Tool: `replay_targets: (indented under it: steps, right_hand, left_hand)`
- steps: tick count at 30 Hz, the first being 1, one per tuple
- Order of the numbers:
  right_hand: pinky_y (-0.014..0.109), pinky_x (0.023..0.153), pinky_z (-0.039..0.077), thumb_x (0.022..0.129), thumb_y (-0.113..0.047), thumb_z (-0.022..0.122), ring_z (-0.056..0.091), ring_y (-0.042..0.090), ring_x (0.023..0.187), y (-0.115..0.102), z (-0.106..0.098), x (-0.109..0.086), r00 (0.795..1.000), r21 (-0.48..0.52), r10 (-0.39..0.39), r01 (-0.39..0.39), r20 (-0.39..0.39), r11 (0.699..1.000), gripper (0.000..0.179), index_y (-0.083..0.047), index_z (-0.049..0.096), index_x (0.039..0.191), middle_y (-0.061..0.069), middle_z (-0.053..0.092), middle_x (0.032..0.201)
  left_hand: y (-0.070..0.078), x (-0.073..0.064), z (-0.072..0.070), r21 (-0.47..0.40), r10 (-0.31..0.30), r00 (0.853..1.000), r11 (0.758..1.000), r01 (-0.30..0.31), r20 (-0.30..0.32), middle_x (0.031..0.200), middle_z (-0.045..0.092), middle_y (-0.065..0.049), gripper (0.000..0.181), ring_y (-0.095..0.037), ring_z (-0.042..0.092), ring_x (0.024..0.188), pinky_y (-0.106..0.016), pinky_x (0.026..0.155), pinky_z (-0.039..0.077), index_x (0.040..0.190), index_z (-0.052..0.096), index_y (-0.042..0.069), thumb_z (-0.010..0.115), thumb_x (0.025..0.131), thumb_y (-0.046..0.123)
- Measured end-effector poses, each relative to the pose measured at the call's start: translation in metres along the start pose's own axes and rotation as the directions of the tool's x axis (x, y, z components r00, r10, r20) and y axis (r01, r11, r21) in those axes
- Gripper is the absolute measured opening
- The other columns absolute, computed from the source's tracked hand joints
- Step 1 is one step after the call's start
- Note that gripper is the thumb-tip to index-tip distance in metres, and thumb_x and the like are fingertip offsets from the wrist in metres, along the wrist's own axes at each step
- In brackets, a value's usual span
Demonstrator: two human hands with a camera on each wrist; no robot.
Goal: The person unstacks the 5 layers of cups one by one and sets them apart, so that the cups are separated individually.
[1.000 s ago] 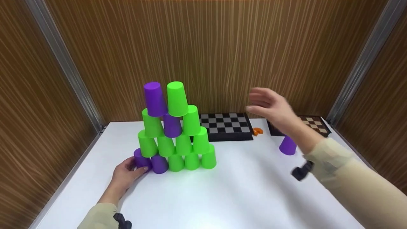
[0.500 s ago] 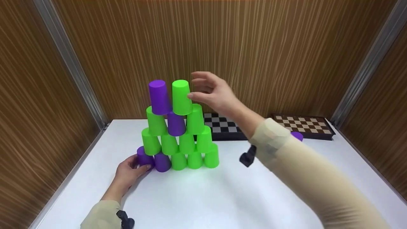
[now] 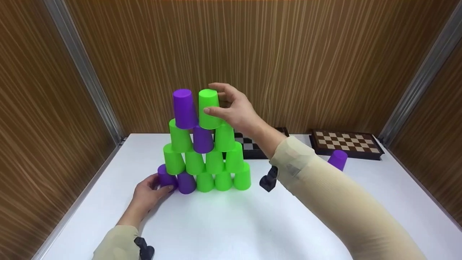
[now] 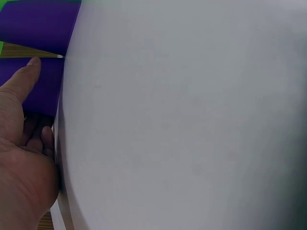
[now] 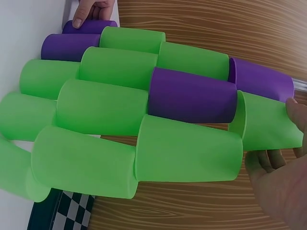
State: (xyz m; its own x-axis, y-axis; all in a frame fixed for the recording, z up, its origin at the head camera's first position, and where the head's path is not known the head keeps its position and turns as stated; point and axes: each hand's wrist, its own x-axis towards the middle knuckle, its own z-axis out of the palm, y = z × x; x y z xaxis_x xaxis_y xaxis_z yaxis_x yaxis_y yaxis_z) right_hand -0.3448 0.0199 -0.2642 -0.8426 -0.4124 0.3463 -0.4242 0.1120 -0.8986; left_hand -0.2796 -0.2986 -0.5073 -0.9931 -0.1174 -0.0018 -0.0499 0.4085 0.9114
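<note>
Upside-down plastic cups form a stepped pyramid at the left of the table, green and purple, four tiers high. Two cups make the top tier: a purple cup (image 3: 184,110) at left and a green cup (image 3: 208,101) at right. My right hand (image 3: 236,110) holds this green cup from its right side, thumb in front, the other fingers behind and partly hidden. In the right wrist view the thumb overlaps that green cup (image 5: 268,122) near its closed end. Low at the left, my left hand (image 3: 146,195) grips the bottom tier's end purple cup (image 3: 166,175), thumb across its front.
A black-and-grey checkered board (image 3: 248,145) lies behind the pyramid, partly covered by my right arm. Farther right is a brown-and-cream checkered board (image 3: 346,142). In front of it stands a single purple cup (image 3: 338,159), partly behind my sleeve. Wood-patterned walls (image 3: 288,54) enclose the white table (image 3: 216,224).
My right hand has swept left from the right side of the table to the top green cup and closed around it. My left hand keeps its grip on the bottom purple cup.
</note>
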Motion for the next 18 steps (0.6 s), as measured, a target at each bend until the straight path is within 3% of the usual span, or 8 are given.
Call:
replay_targets:
  steps: [10,18]
  right_hand:
    - [0.038,0.102,0.059,0.097,-0.02,0.081,0.065,0.018,0.121,-0.002,-0.012,-0.005,1.0,0.003,-0.011,0.011,-0.025,1.0,0.065,-0.023,0.052,0.155,0.003,0.064,0.134]
    - [0.036,0.103,0.059,0.095,-0.016,0.082,0.065,0.021,0.121,-0.007,-0.045,-0.021,0.997,0.008,-0.025,0.026,-0.074,1.0,0.066,-0.023,0.053,0.154,0.005,0.065,0.133]
  left_hand:
    - [0.0,0.0,0.001,-0.013,-0.008,1.0,1.0,0.008,0.012,0.159,0.046,-0.028,0.077,-0.042,0.038,0.153,-0.048,0.129,0.03,0.157,0.044,-0.004,0.082,0.095,0.02]
    - [-0.001,0.002,-0.001,0.012,-0.004,1.0,1.0,0.004,0.016,0.16,0.045,-0.029,0.079,-0.043,0.038,0.152,-0.049,0.129,0.031,0.157,0.042,-0.006,0.082,0.095,0.022]
